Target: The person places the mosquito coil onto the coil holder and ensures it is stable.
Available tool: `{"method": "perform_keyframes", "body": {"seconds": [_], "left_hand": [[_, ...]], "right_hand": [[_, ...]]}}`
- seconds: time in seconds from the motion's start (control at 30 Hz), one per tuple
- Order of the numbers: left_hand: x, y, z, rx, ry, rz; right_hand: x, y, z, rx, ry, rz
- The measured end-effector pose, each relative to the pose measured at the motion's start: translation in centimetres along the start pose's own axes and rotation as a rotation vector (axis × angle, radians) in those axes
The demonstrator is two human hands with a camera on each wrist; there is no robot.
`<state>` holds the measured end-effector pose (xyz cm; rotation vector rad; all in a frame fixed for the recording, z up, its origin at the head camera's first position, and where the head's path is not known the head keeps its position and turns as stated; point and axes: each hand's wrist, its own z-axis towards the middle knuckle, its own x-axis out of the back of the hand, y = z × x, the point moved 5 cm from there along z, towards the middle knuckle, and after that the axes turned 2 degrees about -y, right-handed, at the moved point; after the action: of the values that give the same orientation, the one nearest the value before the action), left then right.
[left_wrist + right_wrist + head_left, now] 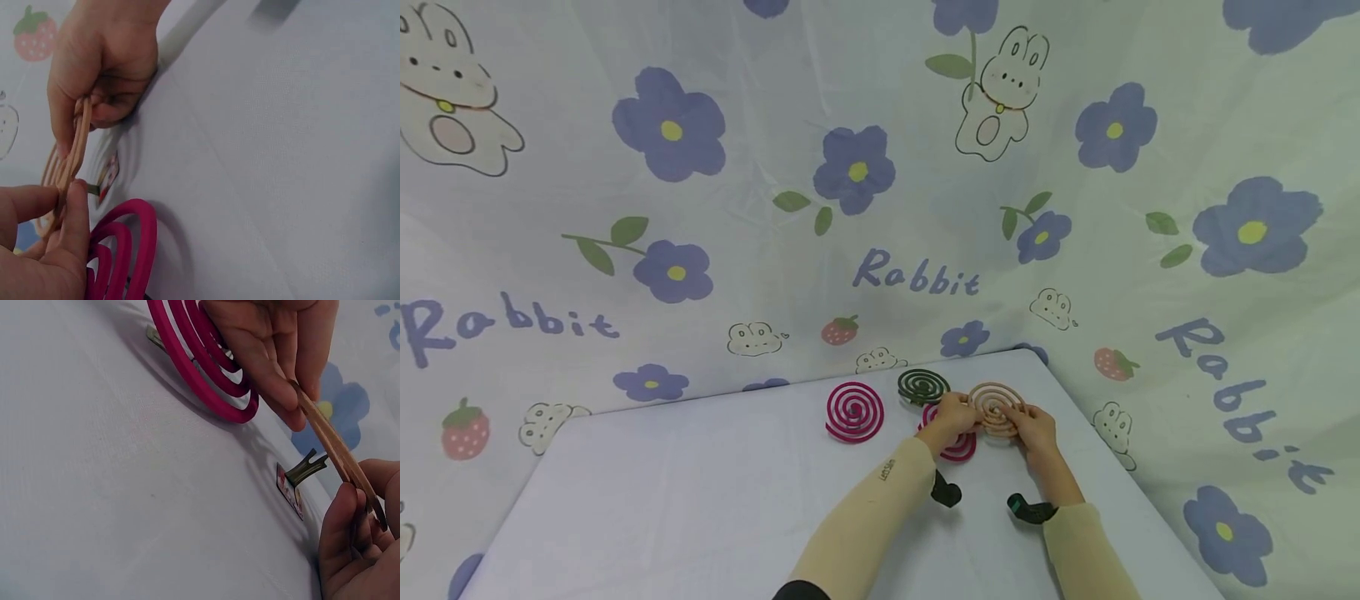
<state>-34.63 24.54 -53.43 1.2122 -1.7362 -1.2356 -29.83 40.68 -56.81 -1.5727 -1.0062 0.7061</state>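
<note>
Both hands hold a tan mosquito coil (994, 411) at the right of the table. My left hand (952, 417) pinches its left edge between thumb and fingers, while my right hand (1037, 429) grips the right side. In the right wrist view the tan coil (331, 440) is tilted, close above a small metal stand (305, 469) with a printed base. A pink mosquito coil (958, 450) lies beneath my left hand and is partly hidden by it; the right wrist view shows it raised off the cloth, with a metal piece (155, 337) under it.
Farther left is another pink coil (854, 412), and a dark green coil (923, 387) stands near the back edge. A white cloth covers the table (662, 500). Behind and to the right hangs a printed curtain (760, 275) with flowers and rabbits.
</note>
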Motion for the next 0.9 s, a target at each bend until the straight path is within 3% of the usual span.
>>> {"method": "perform_keyframes", "body": {"seconds": [0.27,0.77,0.9], "left_hand": [[-0.23,0.15,-0.2,0.008,0.003,-0.073],[-0.72,0.11,-0.44,0.003,0.081,-0.164],[-0.84,0.02,-0.31,-0.012,0.118,-0.148]], "right_hand": [[0.3,-0.25,-0.24,0.019,-0.019,0.03],[0.12,-0.13,0.0,0.002,0.001,0.044],[0.21,-0.19,-0.04,-0.005,0.011,0.026]]}}
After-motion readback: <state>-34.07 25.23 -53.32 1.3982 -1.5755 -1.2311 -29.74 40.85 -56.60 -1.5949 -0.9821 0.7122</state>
